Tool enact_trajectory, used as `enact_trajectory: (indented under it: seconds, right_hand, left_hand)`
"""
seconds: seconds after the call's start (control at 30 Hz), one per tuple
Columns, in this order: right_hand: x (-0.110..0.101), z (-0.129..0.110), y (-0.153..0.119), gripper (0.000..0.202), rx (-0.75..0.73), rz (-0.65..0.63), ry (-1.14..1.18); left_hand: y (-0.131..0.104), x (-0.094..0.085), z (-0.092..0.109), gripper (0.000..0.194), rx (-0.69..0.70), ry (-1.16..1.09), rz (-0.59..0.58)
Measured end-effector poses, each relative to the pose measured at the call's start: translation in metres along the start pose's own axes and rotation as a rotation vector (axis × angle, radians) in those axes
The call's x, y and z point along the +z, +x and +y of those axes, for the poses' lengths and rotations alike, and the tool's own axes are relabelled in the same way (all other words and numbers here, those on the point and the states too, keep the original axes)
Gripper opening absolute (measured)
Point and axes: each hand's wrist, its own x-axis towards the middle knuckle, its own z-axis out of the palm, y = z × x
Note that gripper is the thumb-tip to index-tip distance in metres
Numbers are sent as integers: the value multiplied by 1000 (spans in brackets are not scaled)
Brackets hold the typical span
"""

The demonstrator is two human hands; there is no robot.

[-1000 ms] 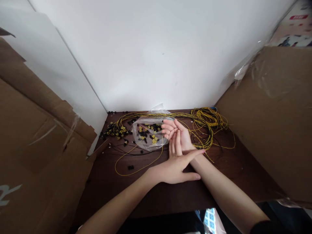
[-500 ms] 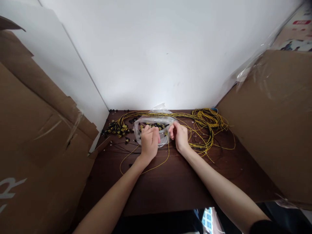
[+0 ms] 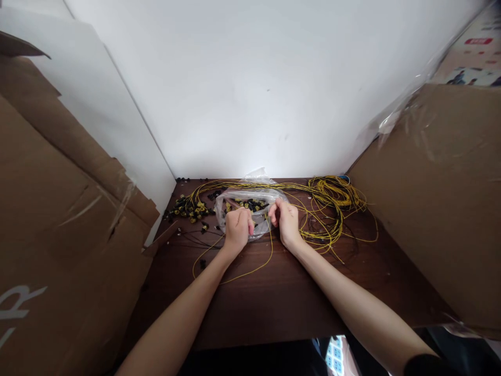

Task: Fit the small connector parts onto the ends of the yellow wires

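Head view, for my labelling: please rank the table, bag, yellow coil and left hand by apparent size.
1. Table
2. Yellow coil and bag: too alike to rank
3. Left hand

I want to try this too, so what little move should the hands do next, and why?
Maybe bring the left hand a little closer to the right hand. There is a gap between them, the right one is curled near the yellow wire, and black and yellow pieces lie in the clear bag there. Whether the left one holds anything is hidden.
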Motion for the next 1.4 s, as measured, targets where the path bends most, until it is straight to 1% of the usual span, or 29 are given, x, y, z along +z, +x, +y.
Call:
enact_trajectory:
  seconds: [0.13,0.2,0.3,0.47,0.57,0.67,0.77,0.87,1.0,1.13,1.23,1.3,1.4]
  right_hand:
    - [-1,-1,-2,48,-59,-66,5]
    - [-2,-1,-2,49,-82,-108,17]
    - [-3,0,-2,49,-85,-140,39]
    - [-3,1,-2,49,-78,-151,46]
    - [-2,1,-2,52,-52,-158,31]
    - [1,-1,-2,57,-45,-155,-39]
    - [4,-4,-3,61,-77,-149,-122]
    - [6,-5,-3,61,-99,-154,-158]
    - [6,-4,-2,61,-72,-156,-85]
    - [4,1,2,57,54,-96,73]
    - [4,3,4,57,76,-63,156]
    - [4,3,3,57,71,-83,149]
    - [4,1,2,55,20,-170,41]
  left_hand:
    - [0,2,2,47,19,58,28]
    - [0,4,1,40,27,81,28]
    - [0,5,0,24,60,92,-12]
    - [0,9,-7,20,101,113,-95]
    - [1,11,-12,16,111,115,-102]
    - [1,11,-14,15,106,107,-96]
    - [1,9,-14,15,110,100,-93]
    - [1,8,-12,16,120,107,-92]
    - [1,8,-12,19,83,87,-98]
    - [1,10,-15,22,21,7,-111]
    - [1,11,-15,25,-32,-45,-114]
    - [2,10,-14,26,-49,-54,-103]
    - [3,9,-14,25,-36,-43,-90]
